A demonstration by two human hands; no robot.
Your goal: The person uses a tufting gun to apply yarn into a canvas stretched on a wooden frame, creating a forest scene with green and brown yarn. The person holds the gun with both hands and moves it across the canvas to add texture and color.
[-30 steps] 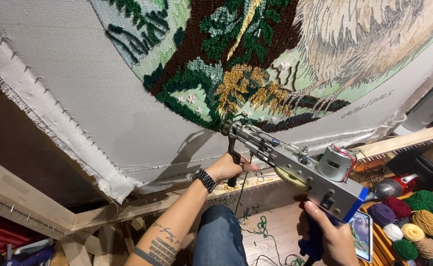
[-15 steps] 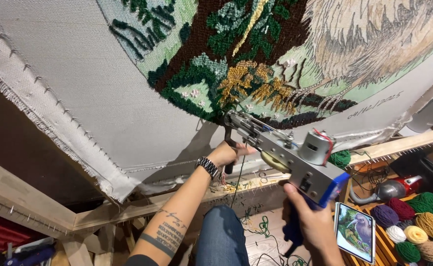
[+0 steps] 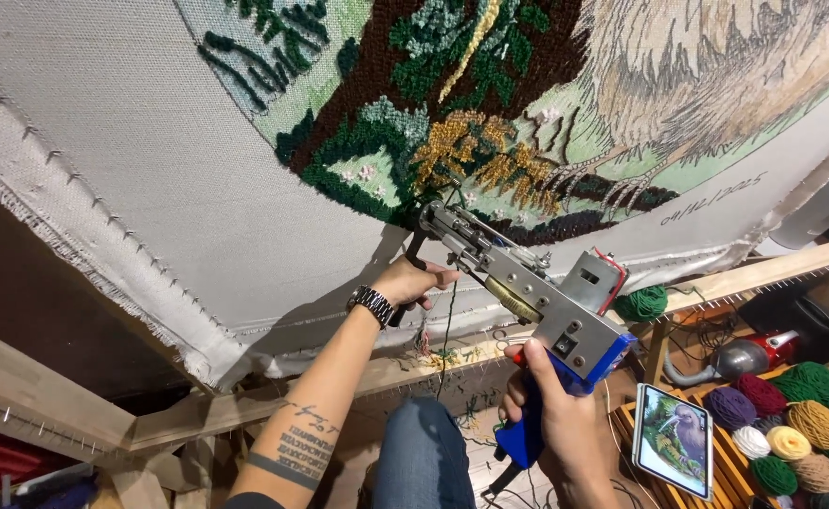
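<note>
Metal and blue plastic make up the tufting gun, whose needle end touches the stretched backing cloth at the lower edge of the dark green tufted patch. We see the left hand closed around the gun's black front handle, just below the cloth, and the right hand wrapped around its blue rear grip. We judge the gun rigid and fairly heavy, best held at both handles. Yarn balls and a tablet lie below the gun's rear.
</note>
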